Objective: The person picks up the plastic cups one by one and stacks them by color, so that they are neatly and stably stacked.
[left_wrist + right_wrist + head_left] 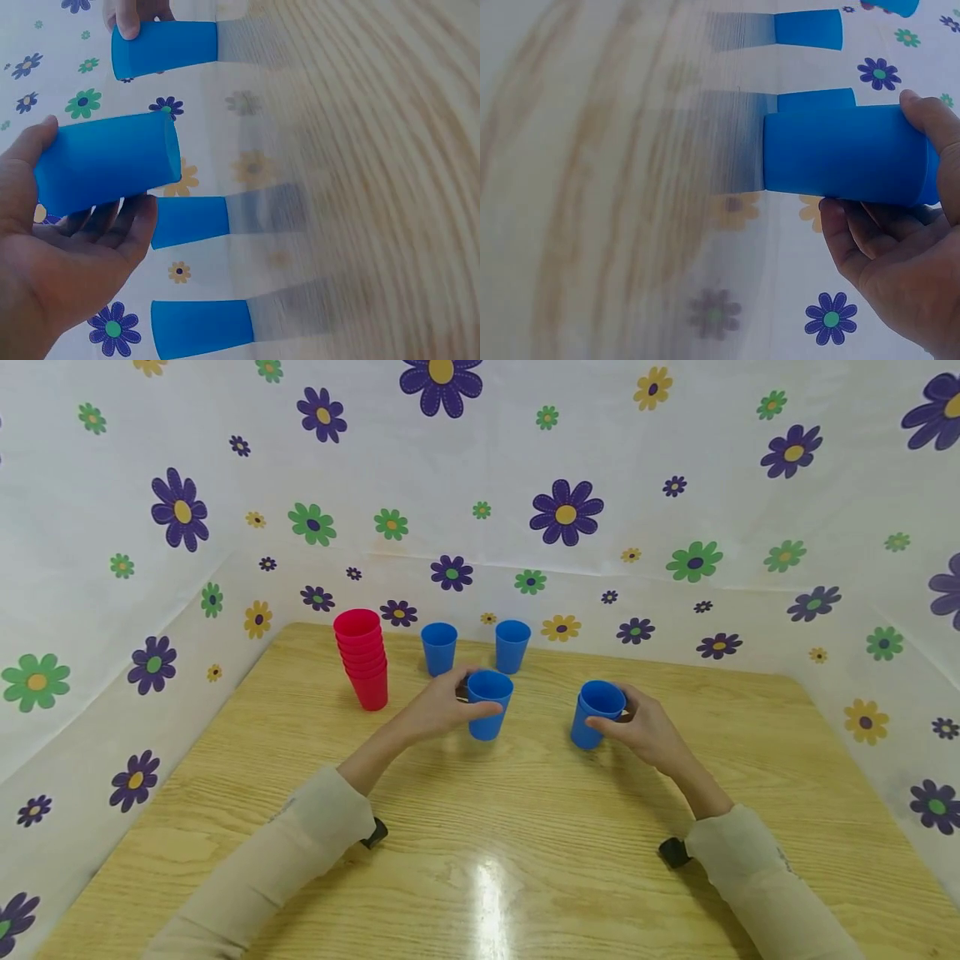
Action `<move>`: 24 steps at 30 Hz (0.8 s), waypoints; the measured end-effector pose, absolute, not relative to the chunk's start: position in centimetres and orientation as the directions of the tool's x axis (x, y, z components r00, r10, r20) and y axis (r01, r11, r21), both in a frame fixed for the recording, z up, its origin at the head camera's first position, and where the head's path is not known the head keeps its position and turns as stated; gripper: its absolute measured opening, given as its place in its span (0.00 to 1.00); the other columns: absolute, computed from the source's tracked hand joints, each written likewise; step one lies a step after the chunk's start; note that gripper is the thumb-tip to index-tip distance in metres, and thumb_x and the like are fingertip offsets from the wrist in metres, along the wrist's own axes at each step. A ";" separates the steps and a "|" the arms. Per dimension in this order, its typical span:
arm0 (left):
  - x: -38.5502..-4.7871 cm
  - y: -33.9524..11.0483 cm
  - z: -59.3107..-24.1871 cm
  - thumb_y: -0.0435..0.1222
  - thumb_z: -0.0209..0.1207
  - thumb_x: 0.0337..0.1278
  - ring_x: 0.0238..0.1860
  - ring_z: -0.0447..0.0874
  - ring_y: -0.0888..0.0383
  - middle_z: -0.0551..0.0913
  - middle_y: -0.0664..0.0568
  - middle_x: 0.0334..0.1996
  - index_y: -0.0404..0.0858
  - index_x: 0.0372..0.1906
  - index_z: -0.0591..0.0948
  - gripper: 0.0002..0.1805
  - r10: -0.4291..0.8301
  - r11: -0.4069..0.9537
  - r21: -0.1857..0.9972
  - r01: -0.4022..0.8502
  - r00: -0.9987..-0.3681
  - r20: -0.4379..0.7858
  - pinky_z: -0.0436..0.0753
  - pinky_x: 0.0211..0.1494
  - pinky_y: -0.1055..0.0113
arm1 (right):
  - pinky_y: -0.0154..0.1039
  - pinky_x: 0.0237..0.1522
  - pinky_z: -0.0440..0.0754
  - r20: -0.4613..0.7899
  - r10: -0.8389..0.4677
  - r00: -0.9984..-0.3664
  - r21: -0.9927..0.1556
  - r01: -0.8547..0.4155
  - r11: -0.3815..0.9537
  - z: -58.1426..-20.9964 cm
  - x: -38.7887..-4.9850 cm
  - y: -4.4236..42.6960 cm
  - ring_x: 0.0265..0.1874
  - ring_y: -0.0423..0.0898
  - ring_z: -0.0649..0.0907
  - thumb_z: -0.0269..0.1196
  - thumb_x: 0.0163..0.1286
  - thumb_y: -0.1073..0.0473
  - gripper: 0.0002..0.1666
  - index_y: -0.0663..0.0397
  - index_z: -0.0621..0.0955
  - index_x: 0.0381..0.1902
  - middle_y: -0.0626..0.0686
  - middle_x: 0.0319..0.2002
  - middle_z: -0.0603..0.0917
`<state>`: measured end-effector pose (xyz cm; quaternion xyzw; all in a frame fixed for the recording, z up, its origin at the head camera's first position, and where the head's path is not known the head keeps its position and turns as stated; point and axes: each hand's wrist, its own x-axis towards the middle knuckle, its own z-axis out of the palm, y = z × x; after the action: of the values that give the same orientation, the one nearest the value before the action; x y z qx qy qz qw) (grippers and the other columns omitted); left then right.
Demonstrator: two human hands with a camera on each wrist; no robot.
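Note:
My left hand (437,708) grips a blue cup (486,727) round its side, thumb on the near face. In the left wrist view this cup (112,161) is raised off the table, its base clear of the wood. To the right, my right hand (651,732) holds two nested blue cups (587,732); a second rim shows just above the first. The lower one's base (780,154) appears to rest on the table. Behind the left hand stand two single blue cups, one on the left (439,652) and one on the right (512,649), upright and apart.
A stack of several red cups (371,689) stands at the back left of the wooden table (525,827). White cloth (480,468) printed with flowers encloses the back and both sides. Dark straps or devices (674,852) show under both sleeves.

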<state>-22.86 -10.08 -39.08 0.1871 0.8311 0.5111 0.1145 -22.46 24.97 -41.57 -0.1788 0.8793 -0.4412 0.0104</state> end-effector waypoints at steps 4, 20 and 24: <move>-22.5 -9.1 -38.8 0.43 0.68 0.67 0.59 0.80 0.48 0.80 0.45 0.60 0.37 0.70 0.71 0.33 0.502 0.324 0.909 0.261 -0.862 0.068 0.82 0.61 0.54 | 0.42 0.49 0.86 0.137 -0.320 -0.938 -0.768 -0.304 0.564 -41.5 -22.5 25.0 0.51 0.62 0.85 0.70 0.72 0.56 0.38 0.70 0.69 0.70 0.69 0.59 0.80; -22.4 -5.1 -37.8 0.45 0.67 0.67 0.55 0.82 0.53 0.81 0.48 0.57 0.37 0.72 0.70 0.34 0.564 0.276 0.903 0.330 -0.816 0.126 0.83 0.57 0.61 | 0.31 0.46 0.84 0.144 -0.324 -0.935 -0.782 -0.308 0.542 -41.5 -22.7 25.0 0.50 0.61 0.85 0.70 0.71 0.57 0.36 0.70 0.70 0.69 0.68 0.58 0.81; -22.6 -3.9 -37.5 0.46 0.67 0.67 0.55 0.82 0.52 0.82 0.50 0.57 0.39 0.72 0.70 0.34 0.558 0.254 0.907 0.335 -0.817 0.145 0.84 0.56 0.60 | 0.33 0.47 0.84 0.140 -0.326 -0.935 -0.785 -0.305 0.539 -41.5 -22.6 25.0 0.51 0.61 0.85 0.70 0.71 0.57 0.36 0.70 0.70 0.69 0.68 0.58 0.81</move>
<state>-22.57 -3.88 -37.46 0.2845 0.7851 0.5405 0.1032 -22.61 25.02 -41.49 -0.1798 0.8770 -0.4454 0.0114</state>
